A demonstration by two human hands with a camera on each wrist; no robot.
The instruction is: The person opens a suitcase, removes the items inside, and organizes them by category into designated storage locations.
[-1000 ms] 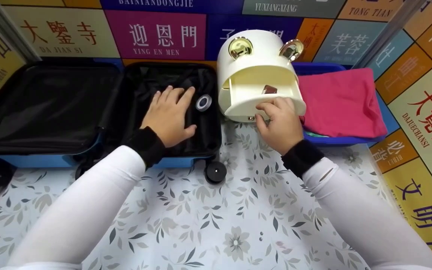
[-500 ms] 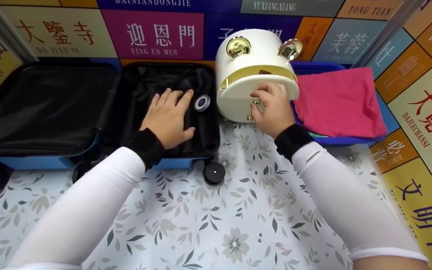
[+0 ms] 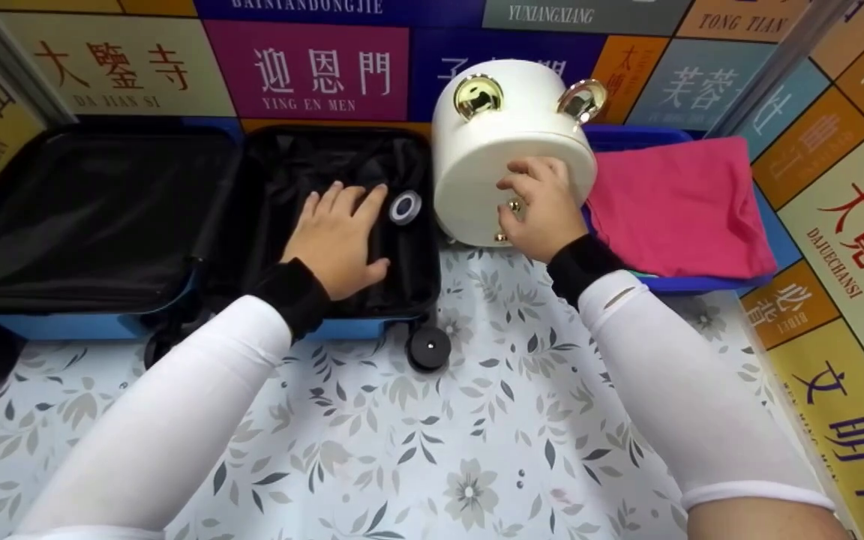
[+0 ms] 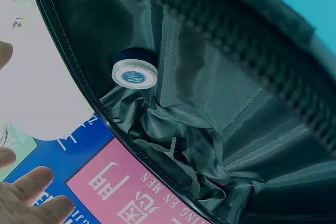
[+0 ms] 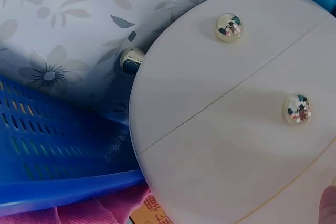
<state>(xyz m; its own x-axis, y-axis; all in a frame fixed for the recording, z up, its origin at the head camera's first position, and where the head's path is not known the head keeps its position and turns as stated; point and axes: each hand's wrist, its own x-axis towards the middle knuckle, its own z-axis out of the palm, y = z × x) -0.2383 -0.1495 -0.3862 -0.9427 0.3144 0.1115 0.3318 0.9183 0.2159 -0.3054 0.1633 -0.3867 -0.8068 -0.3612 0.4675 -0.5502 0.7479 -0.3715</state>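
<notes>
Head view shows the left hand (image 3: pixel 338 238) lying flat, fingers straight and spread, on the black lining inside the right half of an open blue suitcase (image 3: pixel 199 217). A small round tin (image 3: pixel 406 207) with a white rim and blue label sits just beside the fingertips, a little to their right, not held; the hand grasps nothing. In the left wrist view the same tin (image 4: pixel 135 73) rests on the crumpled lining near the suitcase's zip edge.

The right hand (image 3: pixel 541 208) is pressed against the front of a round white cabinet (image 3: pixel 507 154) that stands on the flowered tablecloth (image 3: pixel 417 442) just to the right of the suitcase. Its fingers are lightly bent over the closed drawer fronts, around a small gold knob (image 3: pixel 514 205); whether they actually pinch the knob I cannot tell, since the hand covers it. Both drawers sit flush with the cabinet body. In the right wrist view two gold knobs show on the cabinet's front (image 5: pixel 231 124), one on each drawer, and a gold foot (image 5: pixel 130 60) touches the cloth.

Two gold ear-shaped ornaments (image 3: pixel 478 95) sit on the cabinet's top. Right of the cabinet, touching it, a blue basket (image 3: pixel 691 283) holds a folded pink cloth (image 3: pixel 683 206)
</notes>
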